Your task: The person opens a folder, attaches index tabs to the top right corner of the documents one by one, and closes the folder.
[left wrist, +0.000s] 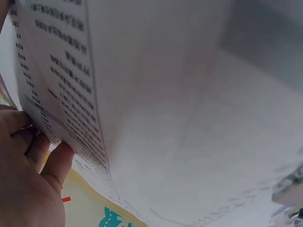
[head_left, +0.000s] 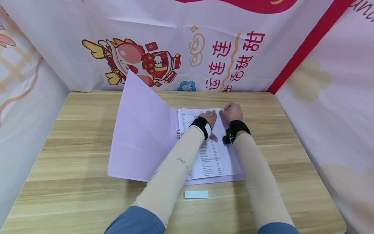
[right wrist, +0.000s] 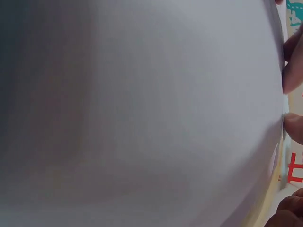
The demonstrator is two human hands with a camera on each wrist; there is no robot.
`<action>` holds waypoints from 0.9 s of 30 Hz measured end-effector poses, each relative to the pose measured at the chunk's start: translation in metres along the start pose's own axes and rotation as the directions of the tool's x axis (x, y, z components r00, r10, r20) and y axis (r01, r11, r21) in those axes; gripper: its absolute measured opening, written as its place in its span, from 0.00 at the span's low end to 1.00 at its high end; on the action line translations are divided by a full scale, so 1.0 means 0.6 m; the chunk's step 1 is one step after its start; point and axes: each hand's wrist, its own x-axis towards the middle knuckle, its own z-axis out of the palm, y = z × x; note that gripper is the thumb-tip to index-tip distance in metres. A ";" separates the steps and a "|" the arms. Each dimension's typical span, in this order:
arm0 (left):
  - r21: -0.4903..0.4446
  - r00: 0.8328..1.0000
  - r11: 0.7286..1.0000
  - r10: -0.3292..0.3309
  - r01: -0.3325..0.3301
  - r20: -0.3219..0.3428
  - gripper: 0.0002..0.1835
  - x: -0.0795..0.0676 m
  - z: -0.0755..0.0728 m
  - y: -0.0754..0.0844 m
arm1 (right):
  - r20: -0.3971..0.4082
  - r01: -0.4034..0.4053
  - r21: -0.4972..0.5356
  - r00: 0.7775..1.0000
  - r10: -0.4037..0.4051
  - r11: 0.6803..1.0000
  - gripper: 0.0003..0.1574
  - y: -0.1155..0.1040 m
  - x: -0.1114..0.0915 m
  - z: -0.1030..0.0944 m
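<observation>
A lavender binder lies with its cover raised to the left. Printed sheets rest on its right side, beside a metal clasp at the spine. My left hand rests on the upper part of the sheets with fingers extended; its fingertips are at the top edge of the paper in the left wrist view. At the upper right corner, my right hand pinches the paper edge between thumb and curled fingers. Blank paper fills most of the right wrist view, hiding much of that grip.
A light blue slip lies on the wooden table, in front of the binder. Printed cloth hangs behind the table and along both sides. A small black wrist camera is strapped below the right wrist.
</observation>
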 end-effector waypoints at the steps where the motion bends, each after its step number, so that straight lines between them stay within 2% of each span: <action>1: 0.002 1.000 1.000 0.001 -0.001 -0.004 0.77 0.000 0.001 0.000 | 0.006 0.000 -0.006 1.000 0.000 1.000 0.14 -0.001 -0.001 0.000; 8: 0.005 1.000 1.000 0.002 -0.002 -0.018 0.76 0.001 0.006 0.000 | 0.098 0.050 -0.062 0.994 -0.044 0.997 0.15 -0.010 -0.014 -0.001; 14: 0.002 1.000 1.000 -0.003 0.003 -0.011 0.77 0.003 0.007 -0.001 | 0.172 0.016 -0.051 0.985 -0.007 0.999 0.17 -0.012 -0.017 -0.003; 22: -0.025 1.000 1.000 -0.013 0.013 0.006 0.76 0.002 -0.001 0.002 | 0.161 -0.020 -0.079 0.986 0.033 0.997 0.17 -0.013 -0.013 -0.002; 27: -0.018 0.999 1.000 0.001 -0.002 -0.033 0.74 0.001 -0.004 0.002 | 0.154 -0.049 -0.088 0.986 0.062 0.995 0.17 -0.013 -0.006 0.000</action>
